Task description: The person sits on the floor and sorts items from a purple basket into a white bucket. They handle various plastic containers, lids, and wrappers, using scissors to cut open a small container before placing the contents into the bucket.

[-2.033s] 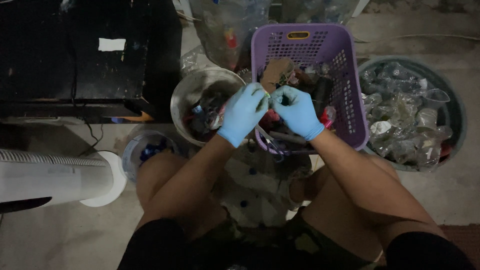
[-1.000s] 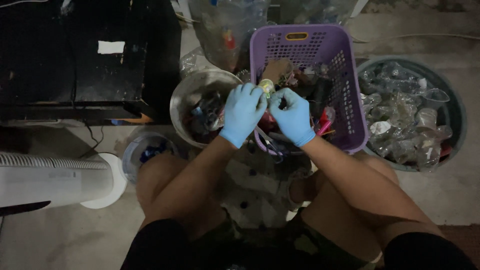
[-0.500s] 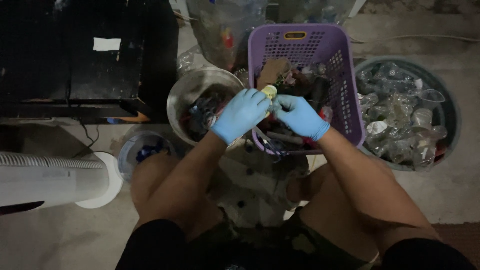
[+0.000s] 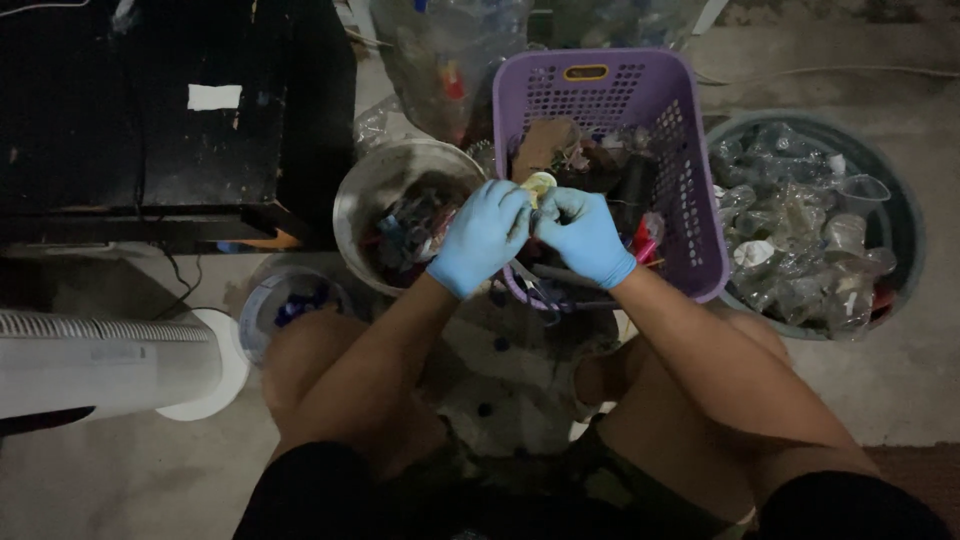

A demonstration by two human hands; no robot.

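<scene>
Your left hand point(image 4: 482, 235) and your right hand point(image 4: 583, 234), both in blue gloves, are closed together on 1 small pale-yellow round piece point(image 4: 539, 184), which looks like a little cap or lid; it sits between your fingertips, just above the near rim of the purple basket point(image 4: 690, 170). The piece seems very light and stiff, probably thin plastic, and smooth, so with gloves it may slip; I judge it is better to pinch it at the rim with the thumb and 1 or 2 fingers of each hand, not on the flat top. It does not look fragile, but too much squeeze could bend it. Left of your hands stands the metal bowl point(image 4: 372, 190) with mixed coloured scraps, and on the right the round tub point(image 4: 895, 215) holds clear plastic cups. A small container with blue pieces point(image 4: 290, 300) is near your left knee. Compared with 0.5 s ago, the hands are at almost the same place and the grip is the same; compared with 2 s ago, the pale piece now shows more clearly on top between the fingers, and both hands stand a little closer together.
</scene>
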